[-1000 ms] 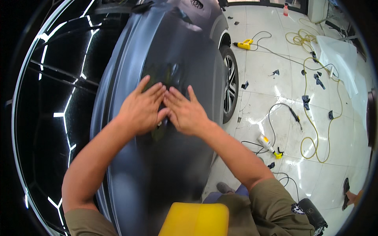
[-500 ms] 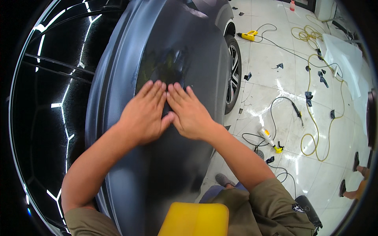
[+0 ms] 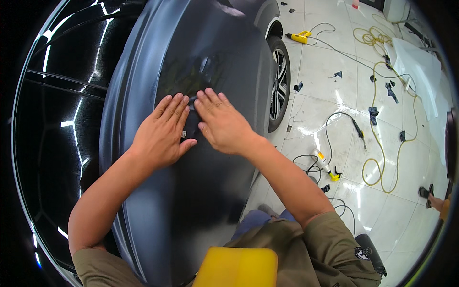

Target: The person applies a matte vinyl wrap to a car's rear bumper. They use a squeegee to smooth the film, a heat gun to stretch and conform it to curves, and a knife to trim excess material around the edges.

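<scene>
My left hand (image 3: 165, 129) lies flat on a satin dark-grey car body panel (image 3: 201, 201), fingers stretched forward, thumb pointing inward. Just to its right, my right hand (image 3: 222, 122) presses flat on the same panel, its fingers angled up and left. A narrow gap separates the two hands, and neither holds anything. A small pale spot shows beside the left palm; I cannot make out what it is. Beyond the fingertips the surface looks darker and shinier, with uneven reflections.
Glossy black car glass (image 3: 62, 158) lies left; a wheel (image 3: 279, 86) is at right. On the tiled floor are a yellow heat gun (image 3: 300, 37), white spray bottle (image 3: 322, 160), yellow hose (image 3: 373, 40), dark scraps and white sheeting (image 3: 416, 71). Another person's foot (image 3: 432, 201) shows far right.
My hands have parted slightly: the left moved a little left, the right slightly up. The view has shifted a bit. The other person's feet at far right have changed position.
</scene>
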Tool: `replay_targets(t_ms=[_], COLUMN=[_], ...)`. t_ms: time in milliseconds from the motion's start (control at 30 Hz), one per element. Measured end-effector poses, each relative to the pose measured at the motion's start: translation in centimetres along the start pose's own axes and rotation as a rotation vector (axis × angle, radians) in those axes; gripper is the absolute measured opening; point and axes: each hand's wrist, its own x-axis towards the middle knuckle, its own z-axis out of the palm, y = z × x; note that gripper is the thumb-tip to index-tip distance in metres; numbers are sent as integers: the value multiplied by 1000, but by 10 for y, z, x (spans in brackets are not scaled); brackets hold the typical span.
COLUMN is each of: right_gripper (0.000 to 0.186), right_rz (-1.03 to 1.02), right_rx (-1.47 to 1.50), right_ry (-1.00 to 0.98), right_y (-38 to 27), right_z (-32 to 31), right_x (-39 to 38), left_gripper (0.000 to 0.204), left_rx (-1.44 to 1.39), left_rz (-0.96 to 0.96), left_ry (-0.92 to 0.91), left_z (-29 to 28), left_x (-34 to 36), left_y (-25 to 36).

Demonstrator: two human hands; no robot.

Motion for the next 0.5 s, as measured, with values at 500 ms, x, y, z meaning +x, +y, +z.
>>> replay_targets(t_ms=[500], right_gripper=[63], right_rz=[-120], right_rx=[43], right_ry=[-21], right_y=[-3], right_z=[10], right_x=[9], left_gripper=[52], left_rx=[-139], left_rz=[-183], left_ry=[165], left_z=[-11], left_x=[-15], left_y=[-31])
